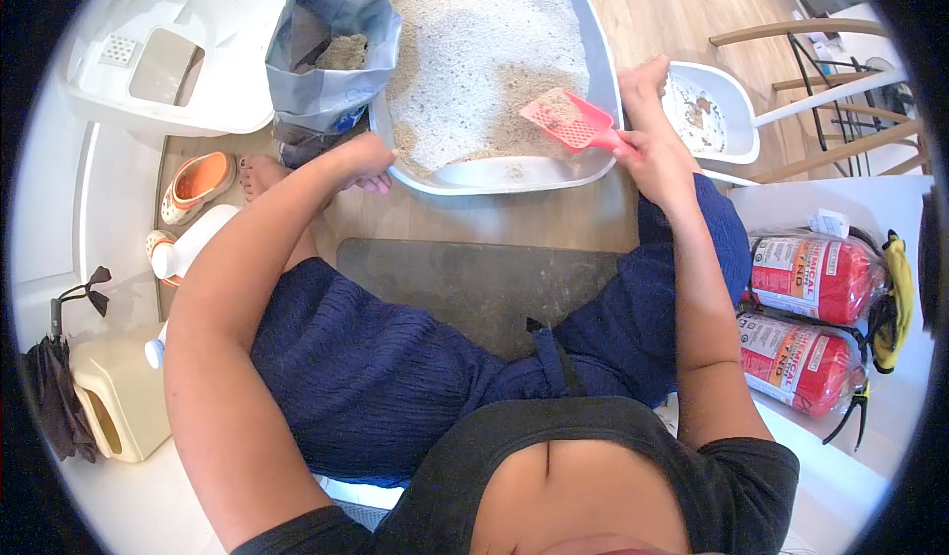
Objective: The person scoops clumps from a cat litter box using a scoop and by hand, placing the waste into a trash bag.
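Observation:
My right hand [654, 165] is closed around the handle of a pink slotted litter scoop [585, 132]. Some beige litter lies in the scoop's blade, which is over the right side of a litter box [494, 177]. Pale grey-white litter [484, 56] fills much of the box, with browner patches near the scoop and along the edges. At the box's lower left corner is my left hand [364, 163], its thumb at the rim and its fingers curled below. Left of the box stands an open grey bag [326, 95] with clumped litter inside.
A white litter box hood [232, 85] lies at upper left. Right of my foot is a white dustpan [736, 110] with debris. Orange-and-white clogs [198, 184] and a white jug [203, 244] are at left. Red fire extinguishers [816, 276] lie at right. A dark mat [474, 283] covers the floor before me.

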Demonstrator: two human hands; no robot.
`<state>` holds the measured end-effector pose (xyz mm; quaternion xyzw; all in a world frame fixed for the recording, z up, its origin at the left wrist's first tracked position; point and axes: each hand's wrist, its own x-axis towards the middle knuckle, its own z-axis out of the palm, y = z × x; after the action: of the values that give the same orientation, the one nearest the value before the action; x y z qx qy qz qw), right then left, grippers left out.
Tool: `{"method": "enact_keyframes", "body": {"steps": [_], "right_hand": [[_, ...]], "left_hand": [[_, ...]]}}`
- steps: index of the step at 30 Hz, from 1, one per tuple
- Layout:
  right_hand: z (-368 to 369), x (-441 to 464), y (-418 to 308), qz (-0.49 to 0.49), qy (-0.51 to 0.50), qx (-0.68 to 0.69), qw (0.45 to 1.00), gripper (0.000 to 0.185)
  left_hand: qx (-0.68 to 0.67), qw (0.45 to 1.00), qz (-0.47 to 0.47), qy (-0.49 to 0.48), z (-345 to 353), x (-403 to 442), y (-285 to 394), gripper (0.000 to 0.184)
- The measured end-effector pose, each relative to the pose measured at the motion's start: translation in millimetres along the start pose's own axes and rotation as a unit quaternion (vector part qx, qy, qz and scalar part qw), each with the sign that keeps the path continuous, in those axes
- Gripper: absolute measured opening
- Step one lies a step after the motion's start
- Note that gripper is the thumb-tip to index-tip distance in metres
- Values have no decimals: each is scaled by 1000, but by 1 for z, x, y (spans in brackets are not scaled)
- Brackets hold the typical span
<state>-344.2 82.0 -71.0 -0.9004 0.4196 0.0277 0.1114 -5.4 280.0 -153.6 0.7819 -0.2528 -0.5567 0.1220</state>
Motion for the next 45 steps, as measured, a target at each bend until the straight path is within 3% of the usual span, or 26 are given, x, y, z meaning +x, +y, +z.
{"method": "enact_keyframes", "body": {"steps": [14,23,33,39,42,44,45], "right_hand": [[22,23,-45,25,52,233,971,36],[19,23,-65,-52,117,196,972,37],[22,24,-66,-46,137,147,979,36],[-12,39,-109,-150,228,24,962,32],[-27,53,-149,-233,264,-18,936,29],[-28,62,-173,-324,339,-41,882,32],[-27,65,-181,-323,341,-40,882,32]], "left_hand": [[-5,1000,7,10,0,-8,1,33],[-8,1000,8,16,2,-1,-2,34],[-4,1000,30,10,1,0,-5,34],[16,1000,3,-3,0,0,-3,31],[24,1000,-7,6,0,2,-2,32],[31,999,8,7,0,7,-6,35],[37,999,22,7,-1,5,-6,39]]}}
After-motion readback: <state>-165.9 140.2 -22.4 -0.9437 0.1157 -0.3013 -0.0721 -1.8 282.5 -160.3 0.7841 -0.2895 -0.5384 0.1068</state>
